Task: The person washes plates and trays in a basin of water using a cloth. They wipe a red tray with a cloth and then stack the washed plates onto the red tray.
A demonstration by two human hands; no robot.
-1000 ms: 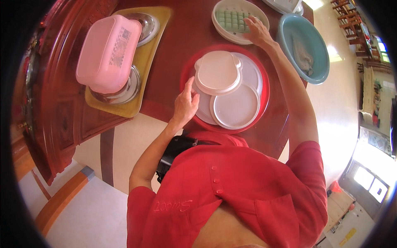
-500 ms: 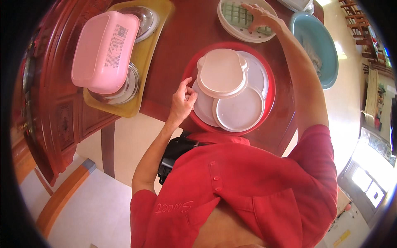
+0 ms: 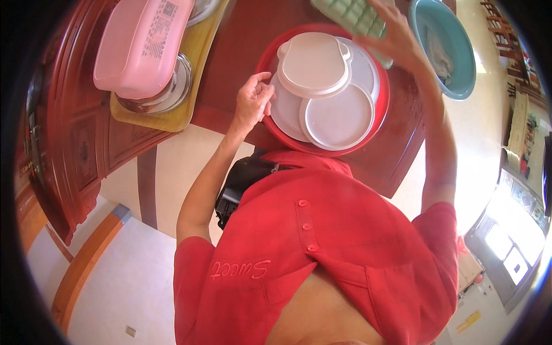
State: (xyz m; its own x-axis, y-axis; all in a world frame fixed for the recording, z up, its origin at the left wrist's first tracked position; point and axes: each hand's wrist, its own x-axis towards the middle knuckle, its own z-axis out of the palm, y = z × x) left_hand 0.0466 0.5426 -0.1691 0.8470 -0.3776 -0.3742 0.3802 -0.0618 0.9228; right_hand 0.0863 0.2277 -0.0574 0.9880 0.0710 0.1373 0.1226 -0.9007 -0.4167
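My right hand (image 3: 398,41) grips a pale green ice cube tray (image 3: 352,17) by its side, over the far edge of a red round basin (image 3: 384,109); the hand is slightly blurred. Stacked in the basin are a cream lid with small ears (image 3: 315,62), a round whitish lid (image 3: 338,118) and larger pale lids (image 3: 364,70) beneath. At the basin's left rim is my left hand (image 3: 252,104), its fingers partly bent and apart, with nothing seen in them. Whether it touches the rim I cannot tell.
On the left, a pink plastic container (image 3: 133,53) rests upside down on clear round lidded ware (image 3: 175,86) in a yellow tray (image 3: 167,123). A teal basin (image 3: 467,75) with a wet-looking cloth (image 3: 440,60) stands at the right. The dark red table (image 3: 397,164) ends near my body.
My right hand has lifted the ice cube tray from the white round container at the back and brought it toward the red basin. The whole view has shifted; my left hand stays by the rim.
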